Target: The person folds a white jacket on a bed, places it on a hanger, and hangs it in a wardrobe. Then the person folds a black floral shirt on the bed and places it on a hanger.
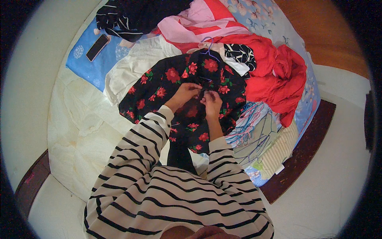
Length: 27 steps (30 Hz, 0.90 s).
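Note:
Before me a black garment with red flowers and green leaves [161, 92] lies spread out, its neck end pointing away from me. A purple hanger [209, 47] is inside it, with the hook sticking out at the collar. My left hand [187, 95] pinches the dark cloth at the front, just below the neck opening. Close beside it my right hand [212, 101] pinches the same front edge with thumb and fingers. What small part lies between the fingertips is too dark to make out.
A phone [98, 47] lies on blue patterned fabric at the left. White cloth [134, 62], red cloth [265, 80] and black clothing [149, 15] surround the garment. Several loose hangers [253, 131] are piled at the right, beside a striped cushion-like item [280, 152] and a dark wooden edge [301, 152].

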{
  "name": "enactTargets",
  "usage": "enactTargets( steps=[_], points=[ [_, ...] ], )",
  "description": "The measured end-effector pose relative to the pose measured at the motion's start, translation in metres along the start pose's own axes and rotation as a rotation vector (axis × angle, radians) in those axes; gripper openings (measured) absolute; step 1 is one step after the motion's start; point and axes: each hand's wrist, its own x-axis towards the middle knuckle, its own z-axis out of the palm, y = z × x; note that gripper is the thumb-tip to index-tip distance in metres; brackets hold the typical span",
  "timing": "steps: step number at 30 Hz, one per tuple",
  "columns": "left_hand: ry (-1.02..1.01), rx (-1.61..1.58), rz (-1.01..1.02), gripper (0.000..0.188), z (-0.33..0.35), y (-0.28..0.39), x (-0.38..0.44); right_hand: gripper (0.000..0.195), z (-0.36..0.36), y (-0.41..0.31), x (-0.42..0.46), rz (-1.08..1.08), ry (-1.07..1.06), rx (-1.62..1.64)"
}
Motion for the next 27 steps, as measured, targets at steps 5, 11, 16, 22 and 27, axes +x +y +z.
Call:
enactTargets(
  steps=[5,11,16,22,27],
  points=[
    [0.044,-0.089,0.054,0.024,0.001,-0.013,0.001,0.028,0.017,-0.005,-0.024,-0.442,0.068,-0.297],
    [-0.007,-0.165,0.04,0.023,-0.002,-0.017,0.0,0.026,0.018,-0.005,-0.026,-0.404,0.085,-0.357],
    [0.045,-0.048,0.069,0.019,0.004,-0.013,-0.005,0.024,-0.001,0.004,-0.019,-0.284,0.101,-0.494],
    [0.104,0.049,0.221,0.015,0.011,-0.015,-0.013,0.022,-0.008,-0.011,-0.02,0.114,0.034,0.194],
    [0.196,0.223,0.373,0.014,0.013,-0.019,-0.018,0.02,-0.007,-0.028,-0.024,0.144,-0.018,0.155]
  ],
)
